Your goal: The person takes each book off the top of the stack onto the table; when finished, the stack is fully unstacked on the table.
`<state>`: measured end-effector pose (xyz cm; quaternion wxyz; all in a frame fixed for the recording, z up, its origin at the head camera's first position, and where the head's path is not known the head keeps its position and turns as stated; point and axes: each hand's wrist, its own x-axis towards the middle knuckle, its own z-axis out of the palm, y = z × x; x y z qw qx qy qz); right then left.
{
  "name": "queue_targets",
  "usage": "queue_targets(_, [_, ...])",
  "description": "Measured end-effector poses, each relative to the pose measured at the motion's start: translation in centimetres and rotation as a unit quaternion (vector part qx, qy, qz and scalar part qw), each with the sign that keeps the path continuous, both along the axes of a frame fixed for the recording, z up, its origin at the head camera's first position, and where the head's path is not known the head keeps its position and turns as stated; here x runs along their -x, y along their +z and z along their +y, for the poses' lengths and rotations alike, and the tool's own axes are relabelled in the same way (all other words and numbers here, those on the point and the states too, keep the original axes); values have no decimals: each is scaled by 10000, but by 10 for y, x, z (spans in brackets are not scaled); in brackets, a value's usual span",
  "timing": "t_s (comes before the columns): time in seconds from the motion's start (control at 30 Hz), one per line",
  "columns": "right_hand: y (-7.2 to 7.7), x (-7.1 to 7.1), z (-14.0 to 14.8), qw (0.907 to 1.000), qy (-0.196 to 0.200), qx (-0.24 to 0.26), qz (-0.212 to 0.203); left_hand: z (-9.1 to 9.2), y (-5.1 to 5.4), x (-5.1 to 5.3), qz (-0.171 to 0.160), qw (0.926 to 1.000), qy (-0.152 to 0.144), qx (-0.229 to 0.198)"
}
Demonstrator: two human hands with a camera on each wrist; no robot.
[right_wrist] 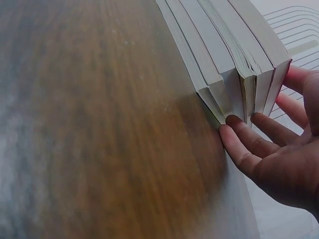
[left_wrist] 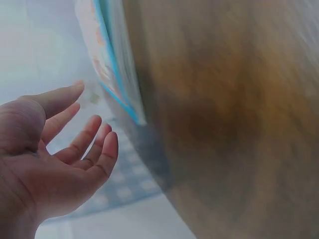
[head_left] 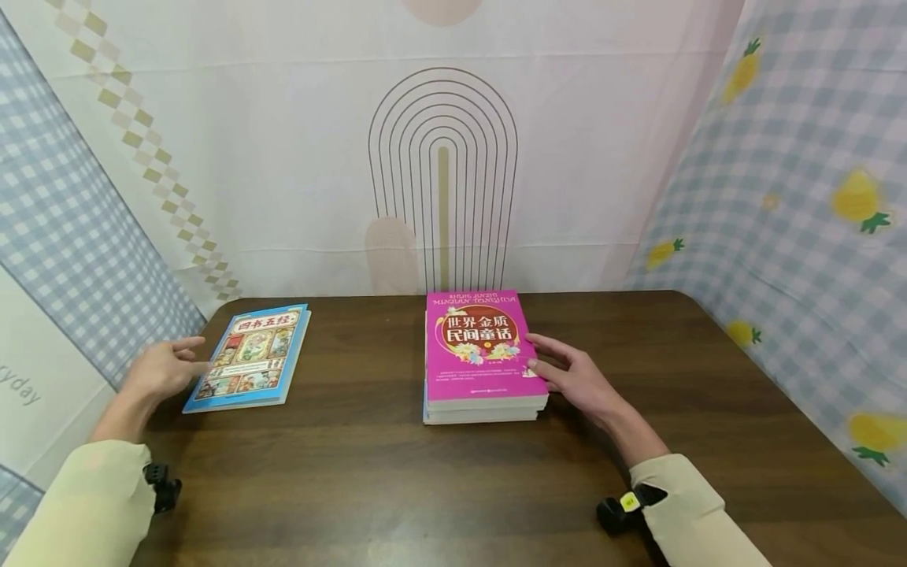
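Observation:
At the table's left side lies a blue-bordered picture-cover book (head_left: 248, 358), face up. My left hand (head_left: 159, 372) is beside its left edge with fingers spread. In the left wrist view this hand (left_wrist: 70, 164) holds nothing, and a gap shows between its fingers and the book (left_wrist: 117, 59). A stack of several books stands at the table's middle, topped by a bright pink book (head_left: 482, 382). My right hand (head_left: 583, 386) rests against the stack's right side. In the right wrist view the fingertips (right_wrist: 239, 144) touch the ends of the stacked books (right_wrist: 227, 45).
The dark brown wooden table (head_left: 354, 488) has rounded far corners. A pale patterned cloth (head_left: 305, 157) hangs behind it, with checked cloths at the left (head_left: 64, 181) and right (head_left: 794, 260). Each wrist wears a black camera strap.

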<state>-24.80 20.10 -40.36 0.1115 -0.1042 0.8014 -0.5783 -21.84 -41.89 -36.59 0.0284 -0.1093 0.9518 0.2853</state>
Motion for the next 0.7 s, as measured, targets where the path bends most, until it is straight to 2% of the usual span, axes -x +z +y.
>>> queue_targets(0.07, [1,0,0,10000,-12,-15,-2,12,8,2,152,9999,0,2])
queue_targets(0.1, [1,0,0,10000,-18,-14,-1,19,12,3,233,9997,-91,50])
queue_targets(0.2, [1,0,0,10000,-16,-4,12,41,22,6,503,9978,-441,29])
queue_targets(0.33, [0,0,0,10000,-10,7,-15,72,29,10,686,9926,-943,-335])
queue_targets(0.47, [0,0,0,10000,-26,-25,-63,102,32,10,677,9850,-1338,-859])
queue_targets(0.7, [0,0,-1,10000,-43,-54,-56,144,35,9,534,9712,-1699,-1582])
